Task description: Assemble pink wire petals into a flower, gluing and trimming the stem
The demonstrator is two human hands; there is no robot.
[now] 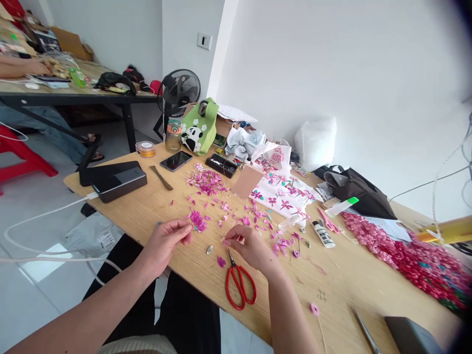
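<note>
My left hand point(171, 241) is closed in a pinch, with a magenta artificial flower point(198, 221) at its fingertips. To the right, my right hand point(245, 243) hovers low over the table, thumb and finger pinched. Whatever lies between those fingertips is too small to make out. Just below it are red-handled scissors point(240, 287), lying with the blades pointing away from me. A small magenta petal piece point(221, 261) and a small silvery oval piece point(209, 250) rest between the hands. Beyond them spreads a pile of loose pink petals point(208, 181).
A black power bank point(120, 183), a phone point(176, 161) and a green panda bag point(201, 129) stand at the back left. Pink flower strands point(401, 250), a white tube point(323, 234) and tweezers point(366, 329) lie to the right. Another person's hand point(35, 67) shows at the far table.
</note>
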